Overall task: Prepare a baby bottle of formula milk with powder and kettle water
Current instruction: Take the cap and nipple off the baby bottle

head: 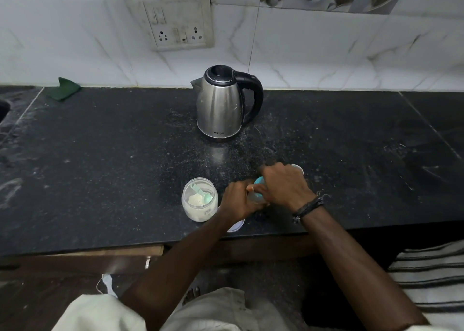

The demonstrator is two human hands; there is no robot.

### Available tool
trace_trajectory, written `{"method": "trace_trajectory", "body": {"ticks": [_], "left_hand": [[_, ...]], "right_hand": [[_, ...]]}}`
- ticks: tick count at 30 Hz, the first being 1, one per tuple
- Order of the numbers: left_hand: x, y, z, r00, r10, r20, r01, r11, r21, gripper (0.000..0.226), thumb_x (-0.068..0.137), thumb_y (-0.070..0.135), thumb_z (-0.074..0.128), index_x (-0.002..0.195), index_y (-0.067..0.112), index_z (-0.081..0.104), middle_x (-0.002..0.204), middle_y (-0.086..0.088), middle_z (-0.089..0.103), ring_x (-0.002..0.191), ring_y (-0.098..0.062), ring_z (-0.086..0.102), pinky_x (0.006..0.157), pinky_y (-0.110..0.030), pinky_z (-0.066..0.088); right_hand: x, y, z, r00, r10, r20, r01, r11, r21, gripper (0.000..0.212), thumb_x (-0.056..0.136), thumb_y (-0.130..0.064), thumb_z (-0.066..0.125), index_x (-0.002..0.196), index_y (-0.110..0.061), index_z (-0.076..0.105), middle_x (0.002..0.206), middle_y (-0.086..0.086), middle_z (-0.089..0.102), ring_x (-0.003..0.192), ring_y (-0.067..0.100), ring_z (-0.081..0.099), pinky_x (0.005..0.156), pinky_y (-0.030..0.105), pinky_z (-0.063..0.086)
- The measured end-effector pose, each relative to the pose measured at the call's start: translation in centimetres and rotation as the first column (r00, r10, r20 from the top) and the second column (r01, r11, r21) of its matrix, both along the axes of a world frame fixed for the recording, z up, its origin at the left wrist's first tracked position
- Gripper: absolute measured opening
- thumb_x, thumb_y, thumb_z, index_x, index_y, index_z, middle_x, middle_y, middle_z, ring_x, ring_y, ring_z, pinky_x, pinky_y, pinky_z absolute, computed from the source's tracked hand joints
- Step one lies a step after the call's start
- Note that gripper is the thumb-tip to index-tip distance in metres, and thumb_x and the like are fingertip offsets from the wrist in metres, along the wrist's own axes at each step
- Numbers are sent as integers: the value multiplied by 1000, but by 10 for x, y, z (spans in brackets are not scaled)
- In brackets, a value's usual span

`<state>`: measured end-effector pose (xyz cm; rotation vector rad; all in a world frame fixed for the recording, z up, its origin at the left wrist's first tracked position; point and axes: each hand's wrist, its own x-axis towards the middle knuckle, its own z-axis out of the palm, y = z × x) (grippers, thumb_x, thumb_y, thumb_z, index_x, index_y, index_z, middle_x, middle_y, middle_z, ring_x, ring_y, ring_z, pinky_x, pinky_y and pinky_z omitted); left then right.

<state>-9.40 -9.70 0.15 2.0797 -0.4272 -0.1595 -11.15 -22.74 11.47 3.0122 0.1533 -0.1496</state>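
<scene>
Pale cloth (221,310) covers the person's lap at the near edge, with a striped fabric (431,273) to the right; above it runs the front lip of a black speckled stone tabletop (105,170), dusted with fine white grains; near that lip the left hand (238,201) curls its fingers around the clear body of a baby bottle (254,197), which stands between the two hands; the right hand (283,186), a dark cord bracelet (307,207) at its wrist, closes its fingers over the bottle's teal collar (259,180) from above; a pale round lid (236,226) shows partly under the left wrist, and a second round rim (297,168) peeks out behind the right hand, too hidden to identify; just left of the left hand stands an open, clear, rounded jar (199,200) of cream-white powder, a pale green plastic scoop (203,192) lying inside it; farther back, well apart from the hands, a brushed-steel kettle (222,102) stands upright with a black lid and curved black handle, spout to the left; a green cloth (64,88) lies at the far left against the white marbled tile wall (326,47); a grimy socket plate (175,22) is set in the wall above the kettle.
</scene>
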Motion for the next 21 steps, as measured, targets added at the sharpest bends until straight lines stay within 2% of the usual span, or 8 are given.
{"method": "trace_trajectory", "body": {"ticks": [4, 8, 13, 18, 21], "left_hand": [[0, 0, -1, 1000, 6, 4, -6, 1000, 11, 39, 66, 47, 87, 85, 19, 68, 80, -1, 75, 76, -20, 71, 66, -41, 55], [0, 0, -2, 1000, 7, -17, -7, 1000, -7, 43, 66, 46, 86, 96, 19, 70, 85, 0, 76, 80, -19, 72, 70, -43, 56], [-1, -2, -3, 1000, 12, 13, -12, 999, -37, 43, 64, 39, 90, 100, 23, 72, 91, 1, 77, 86, -15, 72, 75, -41, 56], [0, -1, -7, 999, 11, 36, -9, 1000, -29, 47, 65, 41, 90, 104, 21, 73, 96, 3, 77, 88, -12, 71, 77, -40, 56], [1, -2, -8, 1000, 4, 26, -3, 999, -33, 48, 65, 40, 90, 106, 22, 73, 98, 4, 77, 90, -10, 71, 79, -40, 57]], "right_hand": [[1, 1, 2, 1000, 18, 19, -19, 998, 52, 46, 89, -54, 60, 106, -11, 64, 111, 14, 66, 99, 34, 66, 69, 34, 37], [4, -8, 19, 999, 30, -42, -21, 979, 205, 41, 79, -45, 71, 112, -20, 66, 109, 8, 65, 98, 29, 63, 73, 34, 43], [7, -48, 29, 981, -88, -172, 152, 901, 407, 43, 70, -32, 82, 104, -31, 55, 105, 2, 63, 87, 21, 61, 68, 29, 46], [4, -79, 1, 954, -173, -245, 252, 906, 340, 67, 69, -28, 87, 127, -21, 54, 121, 10, 60, 104, 26, 61, 84, 34, 52], [-2, -86, -18, 940, -195, -281, 283, 905, 317, 68, 71, -29, 87, 130, -17, 55, 126, 12, 59, 107, 26, 61, 84, 30, 50]]}}
